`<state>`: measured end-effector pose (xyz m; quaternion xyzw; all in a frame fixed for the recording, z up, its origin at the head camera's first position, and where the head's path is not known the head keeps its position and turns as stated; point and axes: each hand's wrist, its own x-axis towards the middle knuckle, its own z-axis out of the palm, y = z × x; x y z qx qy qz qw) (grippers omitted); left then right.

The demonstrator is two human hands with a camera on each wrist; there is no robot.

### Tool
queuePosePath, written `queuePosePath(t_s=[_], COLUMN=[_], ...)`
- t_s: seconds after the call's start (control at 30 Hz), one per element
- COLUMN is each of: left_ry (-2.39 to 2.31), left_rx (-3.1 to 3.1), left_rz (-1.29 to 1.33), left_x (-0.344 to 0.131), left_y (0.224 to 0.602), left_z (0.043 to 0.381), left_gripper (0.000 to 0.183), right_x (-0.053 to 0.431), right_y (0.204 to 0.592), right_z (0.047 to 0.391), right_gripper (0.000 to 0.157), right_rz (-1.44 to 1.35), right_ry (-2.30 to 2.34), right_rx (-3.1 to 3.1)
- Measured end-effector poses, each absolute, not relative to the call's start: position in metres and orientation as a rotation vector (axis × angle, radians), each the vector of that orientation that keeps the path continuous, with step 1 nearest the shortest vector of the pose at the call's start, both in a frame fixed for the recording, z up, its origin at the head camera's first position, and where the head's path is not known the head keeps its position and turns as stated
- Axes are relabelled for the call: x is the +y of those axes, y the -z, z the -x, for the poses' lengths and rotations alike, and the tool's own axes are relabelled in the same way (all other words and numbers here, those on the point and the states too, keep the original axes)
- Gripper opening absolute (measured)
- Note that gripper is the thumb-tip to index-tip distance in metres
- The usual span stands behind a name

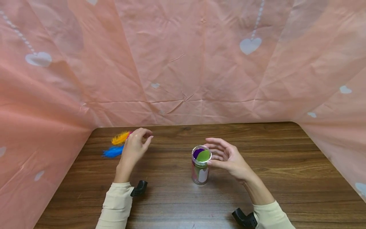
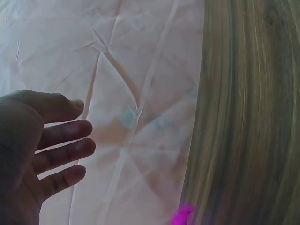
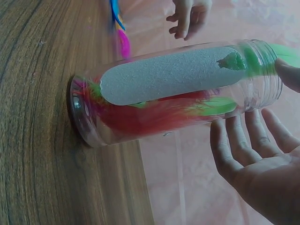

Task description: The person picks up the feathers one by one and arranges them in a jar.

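A clear glass jar [image 1: 200, 173] with feathers inside stands upright on the table. My right hand [image 1: 228, 157] holds it at the neck, thumb at the rim on the near side and fingers round the far side. A green feather [image 1: 204, 155] and a purple feather [image 1: 196, 153] show at the open mouth; a red feather [image 3: 154, 115] lies lower in the jar. My left hand [image 1: 135, 144] is over the table at the left, thumb and fingers apart with nothing between them. Beside it lie a yellow-orange feather [image 1: 120, 138] and a blue feather [image 1: 112, 151].
A bit of a magenta feather [image 2: 183, 214] shows near the left hand. The jar has a worn white label [image 3: 164, 75]. Behind the wooden table [image 1: 257, 143] hangs a pink cloth [image 1: 183, 63] with white hearts, which also closes in both sides.
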<state>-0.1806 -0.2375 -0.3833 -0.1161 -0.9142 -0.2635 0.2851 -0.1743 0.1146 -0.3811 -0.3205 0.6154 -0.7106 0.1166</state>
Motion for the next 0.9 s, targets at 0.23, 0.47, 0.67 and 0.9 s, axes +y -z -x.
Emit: queuePosePath(t_s=[0.23, 0.47, 0.67, 0.9], left_ry=[0.678, 0.626, 0.601, 0.596], left_rx=[-2.505, -2.526, -2.533, -2.560], left_rz=[0.260, 0.229, 0.209, 0.179], left_x=[-0.249, -0.256, -0.262, -0.270], left_y=[0.383, 0.384, 0.387, 0.393], left_z=[0.177, 0.180, 0.183, 0.183], left_gripper=[0.010, 0.010, 0.011, 0.011], right_x=[0.114, 0.115, 0.115, 0.113], right_y=[0.381, 0.381, 0.381, 0.381], right_z=[0.174, 0.174, 0.175, 0.174], right_gripper=[0.060, 0.061, 0.060, 0.060], right_rz=[0.933, 0.929, 0.931, 0.915], right_ry=[2.080, 2.097, 2.092, 2.083], right_rx=[1.792, 1.785, 1.797, 1.797])
